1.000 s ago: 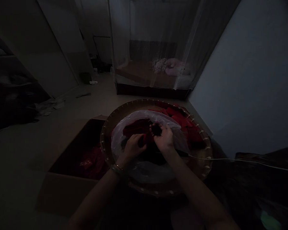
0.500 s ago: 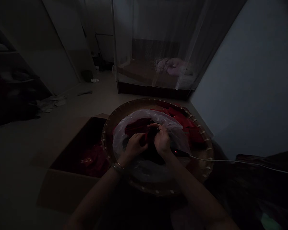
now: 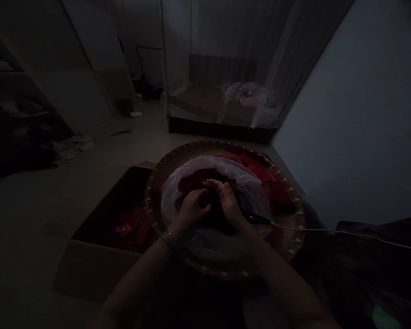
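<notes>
The room is very dim. Over a round woven basket [image 3: 152, 183] my left hand [image 3: 192, 206] is curled around a small dark red piece [image 3: 206, 197], whose kind I cannot make out. Beside it, my right hand [image 3: 229, 201] has its fingers stretched out and apart, close to that piece. Below both hands lies a translucent plastic bag [image 3: 208, 244], its mouth spread wide, with dark red things inside. A dark corded tool [image 3: 256, 218] with a tiny red light lies by my right wrist. Its front part is lost in shadow.
Red pieces [image 3: 260, 171] lie along the basket's far right side. An opened cardboard box [image 3: 99, 269] with red packets stands at left. A white cord [image 3: 345, 232] runs off right. Behind are a netted bed [image 3: 198, 103] and a pale wall [image 3: 363, 128].
My right hand has turned and its fingers have stretched out toward the left, above the dark red piece. My left hand has stayed almost in place.
</notes>
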### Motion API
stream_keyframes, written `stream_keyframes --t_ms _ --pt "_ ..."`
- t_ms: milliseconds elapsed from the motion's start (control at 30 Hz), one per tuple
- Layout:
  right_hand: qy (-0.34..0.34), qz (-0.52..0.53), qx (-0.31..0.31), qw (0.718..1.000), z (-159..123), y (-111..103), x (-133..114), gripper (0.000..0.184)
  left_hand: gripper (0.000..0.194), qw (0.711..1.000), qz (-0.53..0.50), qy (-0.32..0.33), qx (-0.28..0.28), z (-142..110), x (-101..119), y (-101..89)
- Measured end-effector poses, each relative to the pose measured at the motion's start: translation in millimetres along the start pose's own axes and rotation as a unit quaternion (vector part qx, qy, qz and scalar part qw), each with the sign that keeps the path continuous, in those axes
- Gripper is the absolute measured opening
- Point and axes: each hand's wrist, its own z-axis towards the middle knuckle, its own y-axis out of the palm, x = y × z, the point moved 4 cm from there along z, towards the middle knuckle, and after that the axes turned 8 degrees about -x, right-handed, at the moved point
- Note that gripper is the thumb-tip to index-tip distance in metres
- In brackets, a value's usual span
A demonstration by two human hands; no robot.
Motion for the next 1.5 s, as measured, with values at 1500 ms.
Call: stream_keyframes --t_ms 1500 --pt "-0.039 -0.418 0.028 0.907 1.9 -14.8 -9.9 0.008 0.075 0.999 -0.023 -0.021 -0.028 -0.4 2.4 1.0"
